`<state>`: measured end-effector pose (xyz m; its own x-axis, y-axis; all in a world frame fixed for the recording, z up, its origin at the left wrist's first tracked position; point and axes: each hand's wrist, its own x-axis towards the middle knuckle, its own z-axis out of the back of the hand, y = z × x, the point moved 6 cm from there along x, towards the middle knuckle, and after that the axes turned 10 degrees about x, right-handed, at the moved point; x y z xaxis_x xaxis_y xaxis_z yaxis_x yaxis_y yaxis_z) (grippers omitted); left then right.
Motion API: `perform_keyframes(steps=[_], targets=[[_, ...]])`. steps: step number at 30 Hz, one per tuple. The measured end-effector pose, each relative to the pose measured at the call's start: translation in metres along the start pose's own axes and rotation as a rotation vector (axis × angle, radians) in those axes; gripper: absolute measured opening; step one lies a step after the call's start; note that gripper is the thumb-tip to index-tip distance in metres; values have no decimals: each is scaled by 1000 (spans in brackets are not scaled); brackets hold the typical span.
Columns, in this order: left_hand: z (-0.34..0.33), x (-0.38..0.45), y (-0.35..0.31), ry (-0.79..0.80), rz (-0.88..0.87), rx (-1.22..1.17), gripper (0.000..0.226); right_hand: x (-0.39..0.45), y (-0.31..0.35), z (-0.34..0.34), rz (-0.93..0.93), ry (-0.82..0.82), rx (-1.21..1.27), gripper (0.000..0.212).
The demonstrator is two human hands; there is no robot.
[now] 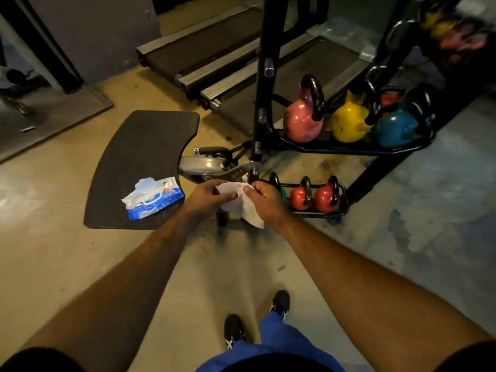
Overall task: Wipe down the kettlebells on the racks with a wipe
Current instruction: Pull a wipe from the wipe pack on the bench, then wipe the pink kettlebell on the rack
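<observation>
White wet wipe [243, 202], limp and light, pinched between left hand [206, 196] and right hand [264, 201]. Probably best bunched in one palm. Pink kettlebell [303, 122] likely heavy, slick.

Glossy kettlebells on a black metal rack [349, 151].
The pink kettlebell [303, 119] and yellow kettlebell [349, 122] have a shiny coating; the wipe [241, 205] looks soft and matt, its pack [154, 200] glossy plastic, the floor [67, 251] smooth.

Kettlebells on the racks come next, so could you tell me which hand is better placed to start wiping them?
Probably the right hand. Both hands pinch the wipe, but the right is nearer the red kettlebells on the low rack; the left hand is on the wipe pack's side.
</observation>
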<state>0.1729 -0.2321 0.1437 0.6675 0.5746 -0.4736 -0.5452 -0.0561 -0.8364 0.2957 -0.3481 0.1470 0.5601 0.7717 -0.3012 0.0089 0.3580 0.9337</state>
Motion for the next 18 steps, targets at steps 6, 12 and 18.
perform_keyframes(steps=[6, 12, 18], targets=[[-45, -15, -18, -37, -22, 41, 30, -35, -23, 53, -120, -40, 27, 20], [-84, -17, -53, -155, -47, 69, 29, -61, -52, 93, -296, -73, 396, 38], [-132, -22, -93, -356, -134, 437, 41, -67, -60, 146, -269, -238, 448, 27]])
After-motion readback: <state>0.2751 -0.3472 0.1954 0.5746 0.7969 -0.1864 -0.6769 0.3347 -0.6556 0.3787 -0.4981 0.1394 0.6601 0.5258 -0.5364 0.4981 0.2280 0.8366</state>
